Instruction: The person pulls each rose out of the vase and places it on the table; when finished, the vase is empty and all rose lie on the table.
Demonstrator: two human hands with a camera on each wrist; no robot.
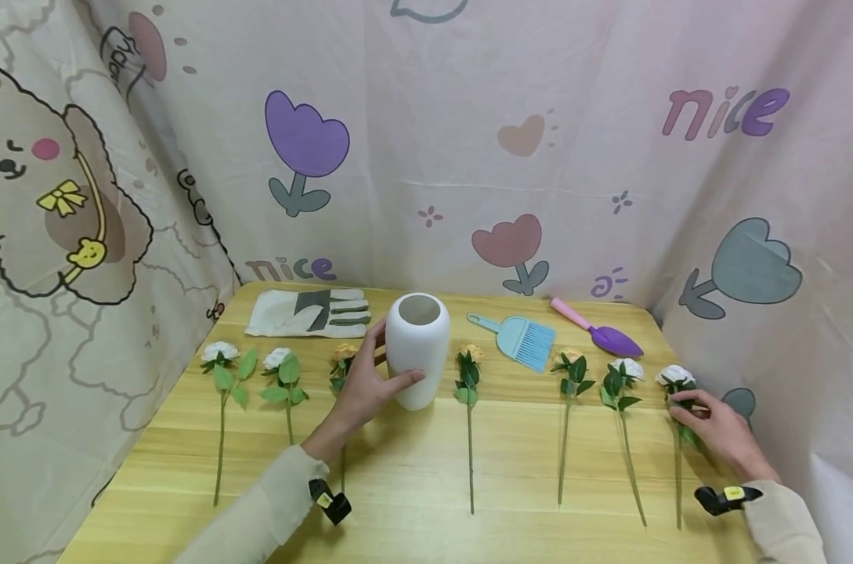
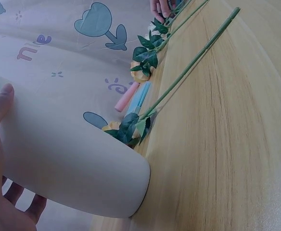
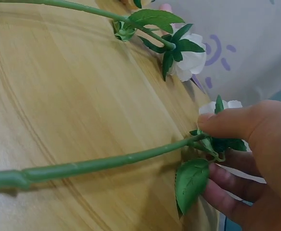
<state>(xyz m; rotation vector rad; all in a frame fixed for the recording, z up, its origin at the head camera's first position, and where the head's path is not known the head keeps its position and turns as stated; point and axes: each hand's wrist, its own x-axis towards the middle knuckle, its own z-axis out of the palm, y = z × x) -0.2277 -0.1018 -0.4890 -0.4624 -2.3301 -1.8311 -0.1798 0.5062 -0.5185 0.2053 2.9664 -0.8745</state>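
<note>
A white vase stands upright on the wooden table, its round mouth facing up. My left hand grips it from the left side, thumb across the front and fingers behind. At the table's right side my right hand pinches a white rose just below its bloom. In the right wrist view, the thumb and fingers close round the top of that rose's green stem, and part of the bloom is hidden. The stem lies along the table toward the front.
Several other roses lie in a row, among them a yellow rose right of the vase and a white rose at far left. Behind lie a work glove, a blue dustpan and brush and a purple trowel. A printed curtain borders the table.
</note>
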